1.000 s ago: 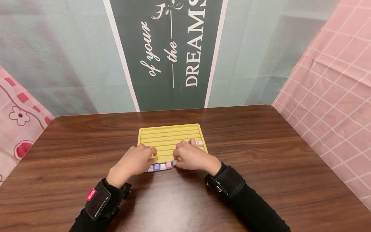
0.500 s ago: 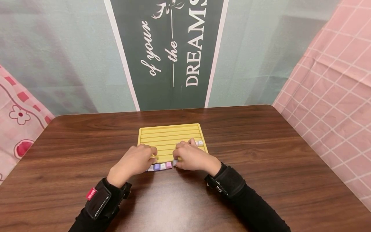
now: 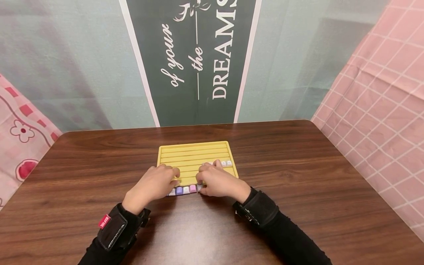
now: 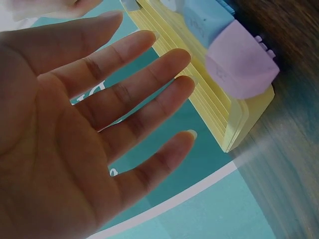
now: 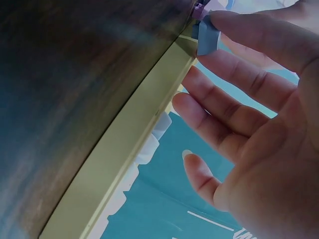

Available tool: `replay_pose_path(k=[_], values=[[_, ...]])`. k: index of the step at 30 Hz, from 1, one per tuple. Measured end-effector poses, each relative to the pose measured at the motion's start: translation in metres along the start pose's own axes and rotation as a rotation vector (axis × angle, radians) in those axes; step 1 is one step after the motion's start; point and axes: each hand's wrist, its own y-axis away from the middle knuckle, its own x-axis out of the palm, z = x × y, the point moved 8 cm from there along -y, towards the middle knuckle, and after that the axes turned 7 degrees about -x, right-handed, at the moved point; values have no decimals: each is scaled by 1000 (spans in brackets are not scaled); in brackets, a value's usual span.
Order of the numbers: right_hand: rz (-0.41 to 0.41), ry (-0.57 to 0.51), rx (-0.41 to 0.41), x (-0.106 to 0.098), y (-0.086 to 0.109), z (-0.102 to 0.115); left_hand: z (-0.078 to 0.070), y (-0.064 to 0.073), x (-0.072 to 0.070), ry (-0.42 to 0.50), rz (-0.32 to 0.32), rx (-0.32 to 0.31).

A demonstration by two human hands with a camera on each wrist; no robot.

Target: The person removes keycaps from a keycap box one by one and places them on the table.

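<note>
A yellow grooved tray (image 3: 185,159) lies on the table, with a row of coloured keycaps along its near edge. The row includes a purple keycap (image 3: 179,191) and a pink keycap (image 3: 193,188). My right hand (image 3: 220,181) pinches a grey-blue keycap (image 5: 209,36) between thumb and index finger at the row's right end. My left hand (image 3: 154,186) hovers at the row's left end, covering part of it. In the left wrist view its fingers are straight and apart, beside a lilac keycap (image 4: 241,62) and a blue keycap (image 4: 207,21).
White keycaps (image 3: 226,163) sit in a groove at the tray's right side. The brown wooden table (image 3: 298,191) extends on all sides of the tray. Behind it hangs a printed cloth (image 3: 281,73), and a pink checked cloth (image 3: 381,110) drapes at the right.
My right hand has shifted slightly left, bringing the grey-blue keycap closer to the pink one. More white keycaps on the tray now show behind it. My left hand stays put.
</note>
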Motion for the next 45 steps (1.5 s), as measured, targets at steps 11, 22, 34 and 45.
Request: replay_pose_path(k=[11,22,34,45], values=[[18,42,0,7,-2,1,-2,1,0,-7,-15,8],[17,34,5,7,-1,1,-4,1,1,-15,-19,8],[21,52,4,7,1,1,-5,2,1,-6,-30,11],[1,49,8,7,1,-1,-9,3,2,-32,-55,55]])
